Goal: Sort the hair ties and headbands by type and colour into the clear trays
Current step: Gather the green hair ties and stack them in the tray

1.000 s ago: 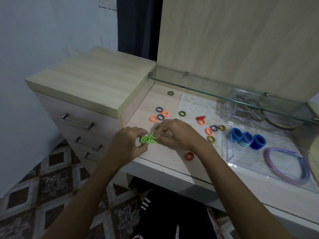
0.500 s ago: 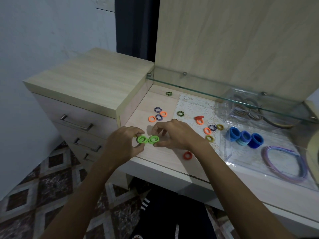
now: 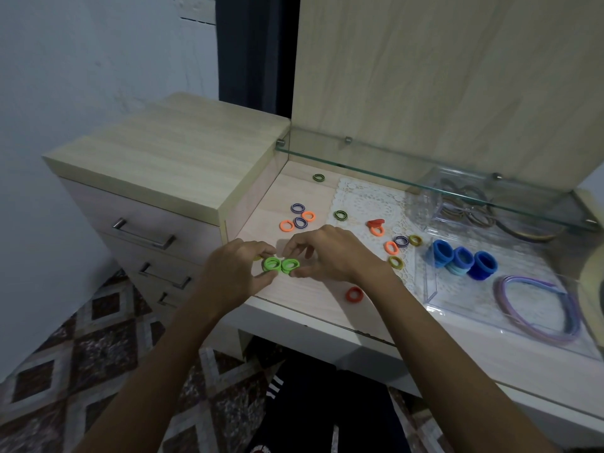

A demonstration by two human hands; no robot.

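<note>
Green ties point(image 3: 281, 265) now split between both hands point(image 3: 284, 256) — orange tie point(image 3: 354, 294) nearby.

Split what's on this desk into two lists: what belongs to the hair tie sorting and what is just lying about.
Part of the job:
- green hair ties, pinched between left hand and right hand
- loose orange ties, purple ties, olive ties
- blue ties in the clear tray
- purple headband

Just lying about:
- lace doily
- glass shelf
- drawer unit
</note>
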